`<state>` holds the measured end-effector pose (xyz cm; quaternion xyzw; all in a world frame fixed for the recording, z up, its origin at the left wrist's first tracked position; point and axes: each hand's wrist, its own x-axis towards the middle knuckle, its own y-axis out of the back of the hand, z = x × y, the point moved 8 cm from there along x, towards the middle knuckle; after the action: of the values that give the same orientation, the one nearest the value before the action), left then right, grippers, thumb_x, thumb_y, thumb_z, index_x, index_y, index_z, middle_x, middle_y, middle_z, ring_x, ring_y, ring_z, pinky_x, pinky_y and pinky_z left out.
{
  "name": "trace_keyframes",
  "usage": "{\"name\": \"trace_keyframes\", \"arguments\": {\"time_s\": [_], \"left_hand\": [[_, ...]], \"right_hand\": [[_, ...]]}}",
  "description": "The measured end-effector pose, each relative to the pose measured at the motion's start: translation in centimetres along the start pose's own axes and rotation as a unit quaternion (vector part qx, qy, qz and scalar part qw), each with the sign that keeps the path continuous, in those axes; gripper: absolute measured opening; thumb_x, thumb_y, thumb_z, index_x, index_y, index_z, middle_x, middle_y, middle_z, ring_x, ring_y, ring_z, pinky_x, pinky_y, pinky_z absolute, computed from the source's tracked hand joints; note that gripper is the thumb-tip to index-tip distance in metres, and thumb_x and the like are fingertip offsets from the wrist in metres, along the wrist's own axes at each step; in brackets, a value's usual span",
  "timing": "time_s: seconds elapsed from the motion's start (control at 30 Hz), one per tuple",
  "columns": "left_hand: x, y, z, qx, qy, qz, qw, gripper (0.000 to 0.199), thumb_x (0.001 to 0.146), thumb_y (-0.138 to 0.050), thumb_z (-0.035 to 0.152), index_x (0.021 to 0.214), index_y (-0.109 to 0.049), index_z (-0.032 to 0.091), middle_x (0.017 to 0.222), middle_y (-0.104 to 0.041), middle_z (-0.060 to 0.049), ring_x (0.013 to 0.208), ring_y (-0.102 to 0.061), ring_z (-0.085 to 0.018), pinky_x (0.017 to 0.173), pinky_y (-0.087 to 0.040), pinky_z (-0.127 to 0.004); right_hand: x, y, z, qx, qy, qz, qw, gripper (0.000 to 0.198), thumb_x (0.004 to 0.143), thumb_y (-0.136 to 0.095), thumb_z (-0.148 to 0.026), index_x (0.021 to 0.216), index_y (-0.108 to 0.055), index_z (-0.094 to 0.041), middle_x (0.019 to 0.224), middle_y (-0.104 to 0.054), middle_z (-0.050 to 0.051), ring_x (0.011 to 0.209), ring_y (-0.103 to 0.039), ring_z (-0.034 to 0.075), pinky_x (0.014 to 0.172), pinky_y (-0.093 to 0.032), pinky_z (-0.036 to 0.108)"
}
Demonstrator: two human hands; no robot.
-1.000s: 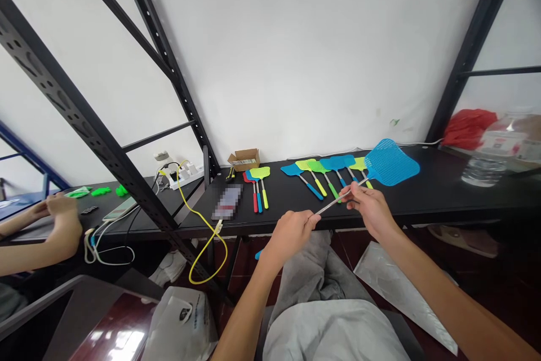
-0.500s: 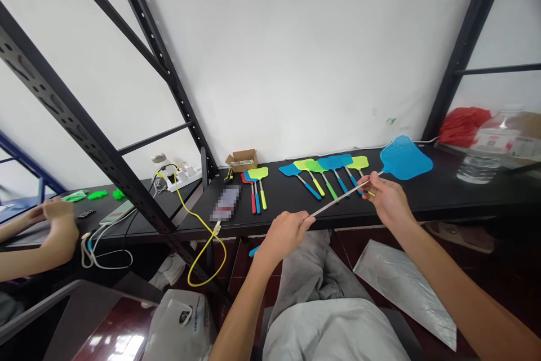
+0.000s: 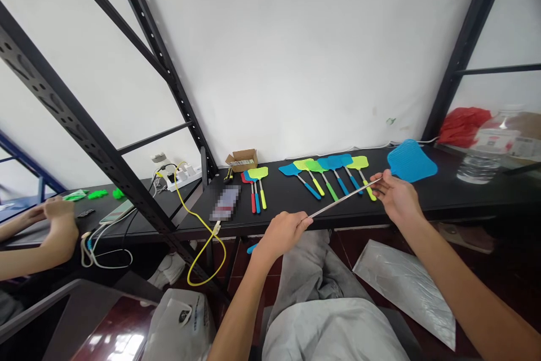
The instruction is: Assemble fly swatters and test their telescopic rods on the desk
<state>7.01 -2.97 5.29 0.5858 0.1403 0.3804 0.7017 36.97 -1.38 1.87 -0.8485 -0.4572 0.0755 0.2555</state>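
Observation:
A blue fly swatter (image 3: 412, 161) with a long thin metal shaft is stretched between my hands, over the front edge of the black table. My left hand (image 3: 284, 232) is closed around the handle end, whose blue tip pokes out behind the fist. At the other end, the fingers of my right hand (image 3: 395, 193) pinch the shaft just below the blue head. Beyond the shaft lies a row of several fly swatters (image 3: 333, 164) in blue, yellow and green, with short shafts. To its left sit three more swatters (image 3: 256, 186), with red, blue and yellow handles.
On the table are a small cardboard box (image 3: 242, 160) and a blurred phone (image 3: 226, 203) on a yellow cable (image 3: 192, 213). A large plastic bottle (image 3: 482, 152) stands at right. Another person's hands (image 3: 57, 212) are at far left. A silver mailer bag (image 3: 406, 290) lies below the table.
My right hand has moved right and slightly down with the swatter's head, and more shaft now shows between my hands. The left hand has barely moved.

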Motion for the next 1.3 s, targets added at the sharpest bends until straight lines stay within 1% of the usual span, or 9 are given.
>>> {"name": "trace_keyframes", "arguments": {"time_s": [0.13, 0.23, 0.5, 0.7, 0.83, 0.93, 1.1, 1.23, 1.3], "left_hand": [[-0.1, 0.0, -0.1, -0.006, -0.001, -0.003, 1.0, 0.043, 0.1, -0.026, 0.045, 0.076, -0.053, 0.022, 0.06, -0.048, 0.001, 0.06, -0.049, -0.016, 0.059, -0.027, -0.025], [0.0, -0.1, -0.2, -0.016, 0.001, -0.008, 1.0, 0.043, 0.1, -0.027, 0.045, 0.076, -0.054, 0.022, 0.06, -0.048, 0.001, 0.06, -0.049, -0.015, 0.06, -0.029, -0.025], [0.0, 0.5, 0.2, -0.037, 0.018, -0.003, 0.999, 0.042, 0.099, -0.03, 0.043, 0.073, -0.055, 0.021, 0.06, -0.051, 0.0, 0.06, -0.05, -0.015, 0.059, -0.029, -0.025], [-0.5, 1.6, 0.0, -0.037, 0.018, 0.007, 0.999, 0.039, 0.099, -0.032, 0.04, 0.073, -0.053, 0.021, 0.064, -0.056, 0.0, 0.061, -0.052, -0.015, 0.06, -0.03, -0.025], [-0.5, 1.8, 0.2, -0.032, 0.016, 0.016, 0.999, 0.038, 0.099, -0.033, 0.039, 0.074, -0.054, 0.021, 0.065, -0.057, 0.0, 0.061, -0.052, -0.014, 0.059, -0.029, -0.024], [-0.4, 1.8, 0.4, -0.023, 0.026, 0.024, 0.999, 0.038, 0.099, -0.033, 0.04, 0.076, -0.057, 0.021, 0.063, -0.056, 0.0, 0.061, -0.052, -0.015, 0.058, -0.028, -0.024], [-0.2, 1.9, 0.9, -0.037, 0.026, 0.026, 0.999, 0.033, 0.098, -0.034, 0.038, 0.089, -0.061, 0.022, 0.066, -0.058, 0.001, 0.063, -0.053, -0.015, 0.059, -0.03, -0.024], [-0.2, 1.7, 0.9, -0.04, 0.038, 0.016, 0.998, 0.032, 0.098, -0.035, 0.038, 0.092, -0.063, 0.022, 0.067, -0.059, 0.001, 0.063, -0.054, -0.015, 0.058, -0.03, -0.024], [-0.2, 1.6, 0.9, -0.035, 0.039, 0.017, 0.998, 0.032, 0.097, -0.036, 0.038, 0.091, -0.062, 0.022, 0.065, -0.058, 0.001, 0.062, -0.054, -0.014, 0.058, -0.029, -0.025]], "right_hand": [[0.6, 1.3, -0.4, -0.006, 0.013, 0.019, 1.0, 0.035, 0.066, -0.079, -0.051, 0.07, -0.065, -0.02, 0.08, -0.066, 0.004, 0.069, -0.06, 0.015, 0.05, -0.045, 0.021], [0.9, 1.9, -0.3, -0.009, 0.012, 0.016, 1.0, 0.033, 0.067, -0.079, -0.05, 0.072, -0.065, -0.02, 0.081, -0.066, 0.004, 0.068, -0.059, 0.014, 0.05, -0.045, 0.022], [0.8, 1.2, -0.5, -0.013, 0.017, 0.002, 1.0, 0.037, 0.068, -0.076, -0.055, 0.078, -0.065, -0.022, 0.087, -0.067, 0.005, 0.069, -0.06, 0.016, 0.052, -0.046, 0.024], [-0.6, -1.0, -0.4, 0.029, -0.005, -0.03, 0.999, 0.037, 0.068, -0.076, -0.055, 0.078, -0.067, -0.021, 0.081, -0.065, 0.004, 0.064, -0.058, 0.014, 0.05, -0.046, 0.024], [-2.3, -3.1, 0.0, 0.025, -0.018, -0.053, 0.998, 0.037, 0.068, -0.076, -0.055, 0.079, -0.067, -0.02, 0.079, -0.065, 0.003, 0.06, -0.057, 0.013, 0.049, -0.044, 0.023], [-3.8, -5.0, 0.4, 0.005, -0.021, -0.085, 0.996, 0.038, 0.07, -0.074, -0.056, 0.076, -0.066, -0.02, 0.077, -0.065, 0.004, 0.058, -0.056, 0.013, 0.048, -0.043, 0.024], [-5.9, -7.4, 2.1, -0.035, -0.025, -0.141, 0.989, 0.042, 0.073, -0.07, -0.061, 0.075, -0.067, -0.019, 0.079, -0.067, 0.006, 0.058, -0.056, 0.013, 0.049, -0.041, 0.024], [-7.8, -9.1, 4.0, -0.076, -0.04, -0.21, 0.974, 0.042, 0.076, -0.066, -0.061, 0.077, -0.068, -0.019, 0.085, -0.069, 0.007, 0.059, -0.058, 0.013, 0.049, -0.041, 0.024], [-8.8, -9.9, 4.7, -0.097, -0.054, -0.244, 0.963, 0.042, 0.076, -0.065, -0.061, 0.079, -0.07, -0.019, 0.082, -0.068, 0.007, 0.06, -0.059, 0.013, 0.05, -0.042, 0.024]]}}
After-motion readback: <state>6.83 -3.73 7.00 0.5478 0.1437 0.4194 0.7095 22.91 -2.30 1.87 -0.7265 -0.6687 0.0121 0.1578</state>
